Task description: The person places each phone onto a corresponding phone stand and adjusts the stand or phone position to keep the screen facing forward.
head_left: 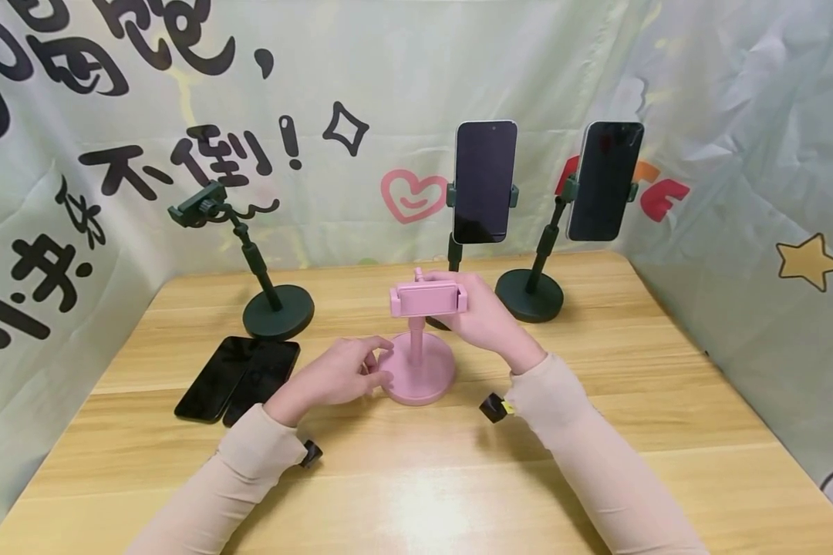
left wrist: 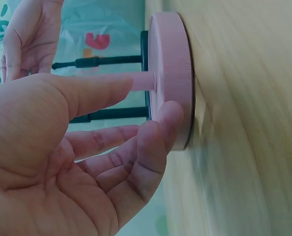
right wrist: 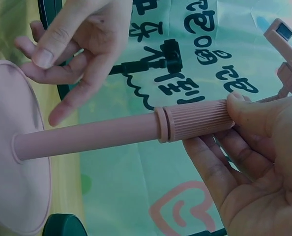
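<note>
Pink stand (head_left: 416,345): upright | our right hand (head_left: 483,320): pinches its ribbed grip (right wrist: 200,120) up high | our left hand (head_left: 336,371): loose, at its base's (head_left: 419,385) left edge

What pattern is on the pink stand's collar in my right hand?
The collar has fine lengthwise ridges, clearest in the right wrist view.

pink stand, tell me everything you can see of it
The pink stand looks plastic: round base, smooth post, ribbed collar, empty clamp on top. It stands upright on the table. The right hand pinches the collar; the left hand has fingers at the base's edge, seemingly touching.
</note>
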{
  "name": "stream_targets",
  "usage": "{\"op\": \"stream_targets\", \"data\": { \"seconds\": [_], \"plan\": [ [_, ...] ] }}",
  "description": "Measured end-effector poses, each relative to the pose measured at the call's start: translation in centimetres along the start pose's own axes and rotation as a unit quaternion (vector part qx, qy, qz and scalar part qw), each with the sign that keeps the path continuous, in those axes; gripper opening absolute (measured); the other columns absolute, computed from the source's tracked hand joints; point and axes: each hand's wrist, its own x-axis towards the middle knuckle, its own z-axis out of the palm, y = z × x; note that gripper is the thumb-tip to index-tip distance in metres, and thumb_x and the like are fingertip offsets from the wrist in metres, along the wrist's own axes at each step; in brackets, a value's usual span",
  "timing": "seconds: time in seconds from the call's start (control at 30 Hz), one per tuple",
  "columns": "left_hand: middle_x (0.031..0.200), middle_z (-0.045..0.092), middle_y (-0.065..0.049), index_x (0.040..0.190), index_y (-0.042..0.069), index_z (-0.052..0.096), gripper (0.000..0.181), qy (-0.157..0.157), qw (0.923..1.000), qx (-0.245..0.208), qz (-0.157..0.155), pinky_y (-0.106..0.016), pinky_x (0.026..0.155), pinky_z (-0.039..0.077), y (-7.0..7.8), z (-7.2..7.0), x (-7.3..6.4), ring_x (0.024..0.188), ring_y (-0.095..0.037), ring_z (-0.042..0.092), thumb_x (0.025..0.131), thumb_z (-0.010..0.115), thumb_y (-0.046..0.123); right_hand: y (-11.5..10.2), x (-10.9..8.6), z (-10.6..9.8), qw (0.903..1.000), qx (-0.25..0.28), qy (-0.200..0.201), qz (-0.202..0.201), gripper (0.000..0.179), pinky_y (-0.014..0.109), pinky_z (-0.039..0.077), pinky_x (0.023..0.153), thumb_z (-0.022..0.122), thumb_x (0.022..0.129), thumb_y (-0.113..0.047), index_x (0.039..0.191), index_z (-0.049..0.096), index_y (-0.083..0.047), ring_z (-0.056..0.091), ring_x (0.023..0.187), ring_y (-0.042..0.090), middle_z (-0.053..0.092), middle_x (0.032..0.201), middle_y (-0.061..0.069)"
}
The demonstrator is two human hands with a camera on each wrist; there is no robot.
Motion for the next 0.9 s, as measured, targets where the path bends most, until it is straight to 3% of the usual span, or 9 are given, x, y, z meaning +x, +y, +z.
{"op": "stream_targets", "data": {
  "seconds": [0.3, 0.6, 0.9],
  "plan": [
    [0.087, 0.069, 0.0, 0.145, 0.004, 0.06, 0.049, -0.003, 0.9999, -0.007, 0.009, -0.027, 0.068, 0.056, 0.4, 0.6, 0.0, 0.062, -0.009, 0.067, 0.101, 0.076, 0.019, 0.2, 0.0, -0.7, 0.9998, -0.005, -0.018, -0.008, 0.043, 0.06, 0.047, 0.118, 0.07, 0.1, -0.004, 0.143, 0.067, -0.001, 0.063, 0.14, 0.038, 0.068, 0.146, 0.018],
    [0.081, 0.063, 0.002, 0.137, 0.004, 0.067, 0.044, 0.007, 0.9996, 0.027, 0.008, -0.027, 0.069, 0.05, 0.6, 1.0, 0.4, 0.069, -0.011, 0.057, 0.097, 0.08, 0.018, 0.5, 0.1, -0.6, 0.9996, 0.0, -0.022, -0.015, 0.041, 0.06, 0.044, 0.122, 0.07, 0.101, -0.008, 0.142, 0.068, -0.002, 0.059, 0.144, 0.038, 0.065, 0.149, 0.019],
    [0.077, 0.07, 0.005, 0.133, 0.003, 0.071, 0.037, 0.006, 0.9998, 0.017, 0.007, -0.026, 0.067, 0.051, 0.4, 1.2, 0.4, 0.066, -0.009, 0.06, 0.099, 0.079, 0.016, 0.4, 0.2, -0.4, 0.9996, 0.011, -0.021, -0.012, 0.041, 0.058, 0.043, 0.123, 0.072, 0.101, -0.01, 0.141, 0.069, -0.004, 0.059, 0.145, 0.035, 0.067, 0.148, 0.017]
  ]
}}
